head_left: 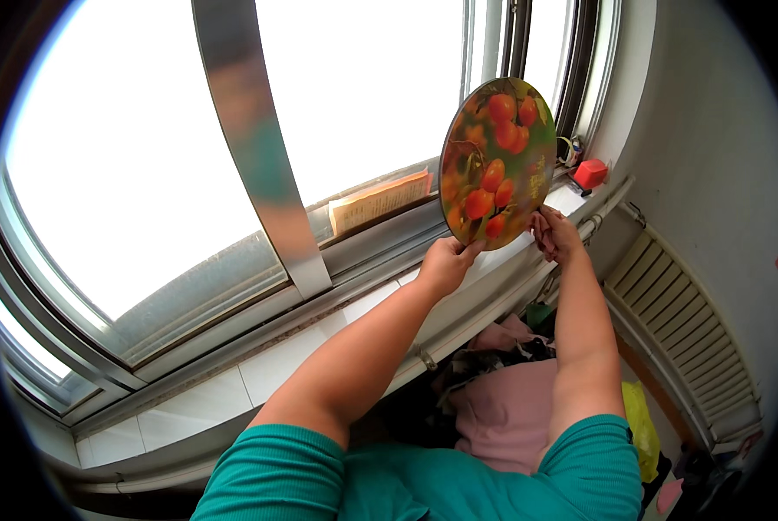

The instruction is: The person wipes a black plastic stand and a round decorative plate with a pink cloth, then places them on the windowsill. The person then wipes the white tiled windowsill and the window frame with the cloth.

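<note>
A round board [457, 156] printed with red-orange fruit and some writing is held up over the tiled windowsill [311, 338], tilted on its edge. At its lower rim, my left hand [449, 262] grips it with the thumb on the printed face. My right hand [558, 236] is at the lower right rim, with a crumpled pink cloth [543, 238] in its fingers. Whether the right fingers also grip the board is hard to see. Behind the board stands the sliding window [363, 98]; the board's back is hidden.
A red object [590, 173] sits at the sill's right end. Papers bearing print [379, 203] lean against the glass. Pipes [493, 296] run under the sill, and a radiator [682, 332] is on the right wall. Below lie pink fabric [506, 404] and a yellow plastic bag [640, 430].
</note>
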Tool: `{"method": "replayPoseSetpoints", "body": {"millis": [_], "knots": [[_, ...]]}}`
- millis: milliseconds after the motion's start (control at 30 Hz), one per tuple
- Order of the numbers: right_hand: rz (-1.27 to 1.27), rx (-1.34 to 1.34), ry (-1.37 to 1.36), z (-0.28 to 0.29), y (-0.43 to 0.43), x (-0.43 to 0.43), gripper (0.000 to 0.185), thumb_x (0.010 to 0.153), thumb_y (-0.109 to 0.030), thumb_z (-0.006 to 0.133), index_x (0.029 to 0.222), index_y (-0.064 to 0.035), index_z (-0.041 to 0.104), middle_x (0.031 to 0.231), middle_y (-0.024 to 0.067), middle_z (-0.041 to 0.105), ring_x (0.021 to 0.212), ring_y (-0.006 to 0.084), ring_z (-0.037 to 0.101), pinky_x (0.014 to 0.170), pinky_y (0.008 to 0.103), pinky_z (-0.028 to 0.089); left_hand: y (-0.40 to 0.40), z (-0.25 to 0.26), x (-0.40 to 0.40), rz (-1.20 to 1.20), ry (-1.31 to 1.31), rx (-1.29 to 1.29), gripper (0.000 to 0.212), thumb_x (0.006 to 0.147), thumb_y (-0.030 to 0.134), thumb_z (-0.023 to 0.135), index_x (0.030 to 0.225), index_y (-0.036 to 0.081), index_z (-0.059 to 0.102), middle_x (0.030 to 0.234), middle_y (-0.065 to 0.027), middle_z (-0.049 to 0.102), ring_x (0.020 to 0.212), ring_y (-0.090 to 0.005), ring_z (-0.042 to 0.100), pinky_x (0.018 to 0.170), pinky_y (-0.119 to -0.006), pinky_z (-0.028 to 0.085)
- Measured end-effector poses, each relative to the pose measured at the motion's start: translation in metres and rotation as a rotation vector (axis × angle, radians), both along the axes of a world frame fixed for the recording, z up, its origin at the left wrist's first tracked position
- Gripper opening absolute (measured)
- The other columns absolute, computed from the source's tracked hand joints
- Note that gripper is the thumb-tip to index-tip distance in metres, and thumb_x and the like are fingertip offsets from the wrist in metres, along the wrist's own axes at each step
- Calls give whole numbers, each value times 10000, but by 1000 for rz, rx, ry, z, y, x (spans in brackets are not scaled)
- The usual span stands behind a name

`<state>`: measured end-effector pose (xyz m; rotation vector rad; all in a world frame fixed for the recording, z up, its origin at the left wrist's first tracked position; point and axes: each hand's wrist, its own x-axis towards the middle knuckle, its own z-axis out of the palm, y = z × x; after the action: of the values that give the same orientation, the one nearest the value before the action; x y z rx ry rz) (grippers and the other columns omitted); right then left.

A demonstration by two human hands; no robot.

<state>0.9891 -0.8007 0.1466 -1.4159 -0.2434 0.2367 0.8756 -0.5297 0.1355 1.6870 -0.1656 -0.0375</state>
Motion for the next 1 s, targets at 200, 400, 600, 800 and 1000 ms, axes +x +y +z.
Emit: {"method": "replayPoseSetpoints", "body": {"millis": [200, 400, 600, 800, 1000], "knots": [[59, -1, -51, -2, -9, 4, 390, 1061, -368, 470, 935, -32, 622, 686, 52, 634, 386, 111, 461, 353, 264, 362, 2, 0, -6, 15, -8, -192, 399, 1031, 378, 579, 1193, 28, 681, 1039, -24, 686, 924, -96, 592, 828, -293, 529], [-49, -2, 7, 4, -1, -5, 336, 1061, -336, 481, 959, -45, 616, 721, 75, 655, 405, 112, 477, 355, 262, 366, 14, 3, -4, 8, 62, 108, 467, 1038, 441, 538, 1123, 3, 673, 974, -22, 667, 913, -99, 589, 753, -294, 552], [-93, 103, 29, -4, 2, -10, 278, 1054, -302, 506, 1180, -63, 571, 754, 92, 665, 426, 115, 500, 359, 258, 374, 11, -7, -10, 77, -148, 55, 441, 1025, 413, 548, 908, 7, 674, 678, -59, 592, 655, -168, 527, 643, -355, 449], [-152, 200, 2, -20, 2, -9, 305, 1048, -225, 508, 1313, -77, 527, 780, 95, 670, 448, 120, 518, 366, 259, 377, 13, -1, -16, 83, -160, 198, 361, 1019, 349, 551, 1025, 15, 688, 845, -216, 672, 768, -350, 633, 736, -409, 482], [-196, 99, -26, -15, 13, -18, 209, 1049, -244, 505, 1143, -72, 579, 750, 88, 670, 443, 120, 510, 360, 267, 360, 9, -2, -16, 128, -209, 207, 377, 1041, 333, 533, 903, -7, 620, 690, -26, 545, 651, -125, 513, 650, -317, 455]]}}
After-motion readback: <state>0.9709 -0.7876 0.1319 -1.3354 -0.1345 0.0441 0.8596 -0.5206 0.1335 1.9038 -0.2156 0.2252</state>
